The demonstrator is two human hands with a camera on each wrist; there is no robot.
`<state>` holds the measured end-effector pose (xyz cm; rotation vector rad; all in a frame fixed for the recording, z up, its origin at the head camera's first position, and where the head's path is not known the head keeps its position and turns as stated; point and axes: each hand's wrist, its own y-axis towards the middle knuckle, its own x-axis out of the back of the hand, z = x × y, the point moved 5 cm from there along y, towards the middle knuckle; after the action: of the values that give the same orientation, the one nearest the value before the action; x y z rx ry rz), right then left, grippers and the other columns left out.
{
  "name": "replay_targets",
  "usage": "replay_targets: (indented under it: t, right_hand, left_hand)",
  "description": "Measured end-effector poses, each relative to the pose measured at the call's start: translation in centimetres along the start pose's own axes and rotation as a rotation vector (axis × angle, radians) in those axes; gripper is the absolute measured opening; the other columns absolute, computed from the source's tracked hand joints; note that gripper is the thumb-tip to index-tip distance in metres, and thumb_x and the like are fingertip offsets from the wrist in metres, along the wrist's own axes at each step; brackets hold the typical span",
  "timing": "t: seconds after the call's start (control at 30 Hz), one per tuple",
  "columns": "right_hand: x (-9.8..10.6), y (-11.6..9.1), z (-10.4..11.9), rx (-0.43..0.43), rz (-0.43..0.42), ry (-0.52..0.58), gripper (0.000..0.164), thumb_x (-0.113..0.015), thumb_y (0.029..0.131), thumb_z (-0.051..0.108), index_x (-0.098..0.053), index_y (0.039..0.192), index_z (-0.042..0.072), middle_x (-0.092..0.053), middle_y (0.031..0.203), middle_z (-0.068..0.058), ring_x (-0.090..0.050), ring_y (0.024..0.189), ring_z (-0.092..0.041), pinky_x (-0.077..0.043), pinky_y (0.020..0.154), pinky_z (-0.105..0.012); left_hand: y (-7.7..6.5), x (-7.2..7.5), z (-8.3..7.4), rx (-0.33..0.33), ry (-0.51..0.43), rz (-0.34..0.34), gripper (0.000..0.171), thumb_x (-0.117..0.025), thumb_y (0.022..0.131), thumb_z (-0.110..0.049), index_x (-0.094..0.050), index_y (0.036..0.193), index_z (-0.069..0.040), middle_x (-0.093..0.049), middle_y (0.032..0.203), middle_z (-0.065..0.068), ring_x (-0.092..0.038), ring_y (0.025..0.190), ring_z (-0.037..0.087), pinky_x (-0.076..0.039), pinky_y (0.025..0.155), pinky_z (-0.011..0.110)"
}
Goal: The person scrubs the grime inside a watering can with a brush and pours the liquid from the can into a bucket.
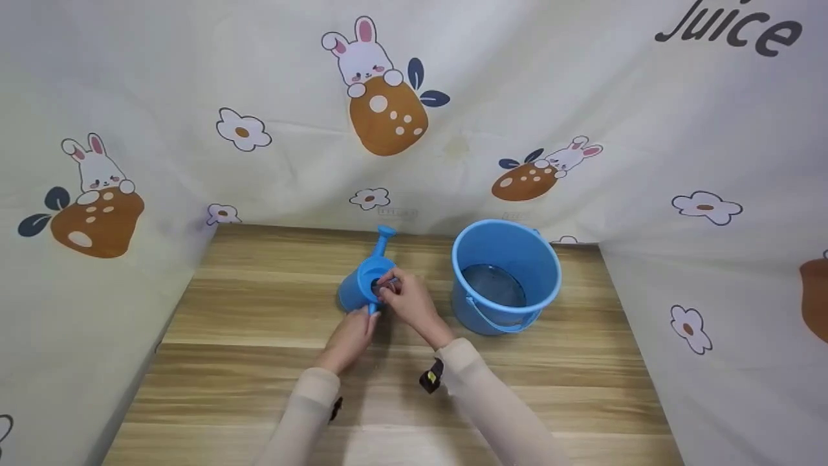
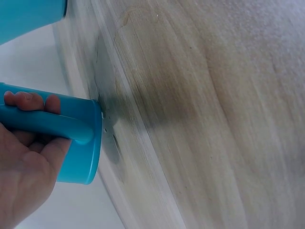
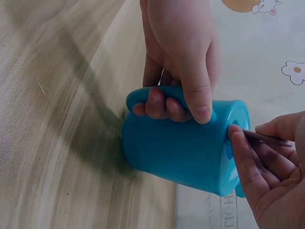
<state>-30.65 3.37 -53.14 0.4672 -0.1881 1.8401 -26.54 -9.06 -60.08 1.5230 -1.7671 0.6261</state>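
A blue watering can (image 1: 352, 292) has its spout pointing toward the back wall. My left hand (image 1: 349, 338) grips its handle (image 2: 52, 121), fingers wrapped round it. The can's base is close to the table in the left wrist view. At the top opening, my right hand (image 1: 414, 303) pinches a thin brownish piece (image 3: 268, 138) between thumb and fingers. That piece shows nearly edge-on in the right wrist view, and I cannot tell its kind. The right fingertips are right at the rim of the opening.
A blue bucket (image 1: 466, 310) with its handle hanging at the front stands right of the can; dark, clear-looking liquid (image 1: 495, 285) covers its bottom. Wood-grain table (image 1: 259, 388) lies beneath. Printed cloth walls (image 1: 291, 168) enclose the back and sides.
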Motion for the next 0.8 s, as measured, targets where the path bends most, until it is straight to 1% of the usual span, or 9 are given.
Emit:
replay_targets:
  t: [0.13, 0.27, 0.37, 0.43, 0.5, 0.6, 0.67, 0.73, 0.8]
  right_hand:
    - [0.2, -0.1, 0.0, -0.008, -0.016, 0.008, 0.006, -0.065, 0.093, 0.002, -0.067, 0.099, 0.002, -0.072, 0.096, -0.016, -0.073, 0.081, -0.021, -0.057, 0.068, -0.024]
    - [0.7, -0.2, 0.0, -0.023, -0.030, 0.000, 0.007, -0.065, 0.094, 0.005, -0.069, 0.099, 0.003, -0.073, 0.089, -0.016, -0.071, 0.076, -0.026, -0.048, 0.059, -0.019]
    - [1.2, -0.2, 0.1, -0.031, -0.035, 0.016, 0.008, -0.064, 0.094, 0.006, -0.069, 0.100, 0.002, -0.074, 0.084, -0.019, -0.071, 0.074, -0.029, -0.046, 0.056, -0.020]
    - [1.5, -0.3, 0.1, -0.040, -0.039, 0.049, 0.009, -0.064, 0.094, 0.005, -0.069, 0.100, 0.001, -0.074, 0.085, -0.021, -0.072, 0.076, -0.032, -0.050, 0.058, -0.024]
    - [1.7, -0.3, 0.0, -0.049, -0.043, 0.095, 0.010, -0.064, 0.094, 0.004, -0.068, 0.100, -0.001, -0.074, 0.086, -0.023, -0.073, 0.080, -0.035, -0.056, 0.064, -0.030]
    - [2.0, -0.4, -0.1, -0.077, -0.042, 0.190, 0.013, -0.062, 0.095, 0.002, -0.066, 0.103, -0.007, -0.073, 0.092, -0.029, -0.073, 0.086, -0.040, -0.060, 0.072, -0.034]
    - [2.1, -0.5, -0.1, -0.097, -0.042, 0.254, 0.016, -0.061, 0.095, 0.000, -0.064, 0.105, -0.011, -0.071, 0.095, -0.033, -0.073, 0.086, -0.039, -0.061, 0.072, -0.033]
    - [2.2, -0.5, -0.2, -0.111, -0.047, 0.309, 0.018, -0.059, 0.094, -0.002, -0.062, 0.106, -0.015, -0.069, 0.097, -0.037, -0.074, 0.083, -0.036, -0.060, 0.070, -0.029]
    - [2.3, -0.5, -0.3, -0.121, -0.060, 0.353, 0.019, -0.057, 0.093, -0.003, -0.061, 0.106, -0.017, -0.069, 0.095, -0.037, -0.074, 0.079, -0.030, -0.059, 0.068, -0.027]
  left_hand:
    - [0.1, -0.1, 0.1, 0.027, -0.012, 0.021, 0.022, -0.044, 0.107, -0.019, -0.055, 0.095, -0.004, -0.059, 0.083, 0.009, -0.063, 0.086, 0.029, -0.051, 0.080, 0.050]
    - [0.1, 0.0, 0.2, 0.044, -0.018, 0.034, 0.023, -0.043, 0.107, -0.020, -0.054, 0.095, -0.005, -0.057, 0.082, 0.007, -0.061, 0.084, 0.027, -0.050, 0.080, 0.049]
    - [0.1, 0.0, 0.1, 0.047, -0.024, 0.042, 0.022, -0.043, 0.107, -0.021, -0.054, 0.095, -0.006, -0.056, 0.082, 0.006, -0.060, 0.083, 0.025, -0.050, 0.080, 0.048]
    - [0.1, 0.1, 0.1, 0.047, -0.032, 0.044, 0.022, -0.043, 0.108, -0.022, -0.053, 0.095, -0.007, -0.056, 0.083, 0.006, -0.060, 0.084, 0.025, -0.050, 0.081, 0.048]
    - [0.1, 0.1, 0.1, 0.052, -0.045, 0.045, 0.022, -0.043, 0.108, -0.023, -0.053, 0.095, -0.007, -0.056, 0.083, 0.006, -0.061, 0.085, 0.025, -0.050, 0.082, 0.048]
    - [0.1, 0.1, 0.1, 0.054, -0.046, 0.044, 0.022, -0.043, 0.107, -0.022, -0.053, 0.095, -0.007, -0.056, 0.082, 0.006, -0.060, 0.085, 0.025, -0.050, 0.082, 0.049]
    - [0.1, 0.0, 0.1, 0.058, -0.050, 0.045, 0.022, -0.043, 0.107, -0.021, -0.053, 0.094, -0.007, -0.055, 0.082, 0.006, -0.059, 0.084, 0.025, -0.050, 0.082, 0.049]
    - [0.1, 0.0, 0.1, 0.042, -0.036, 0.037, 0.022, -0.044, 0.107, -0.020, -0.054, 0.094, -0.006, -0.057, 0.083, 0.008, -0.061, 0.086, 0.027, -0.050, 0.083, 0.050]
    - [0.1, 0.1, 0.0, 0.029, -0.029, 0.030, 0.022, -0.044, 0.107, -0.020, -0.054, 0.095, -0.005, -0.058, 0.083, 0.009, -0.062, 0.087, 0.029, -0.050, 0.084, 0.050]
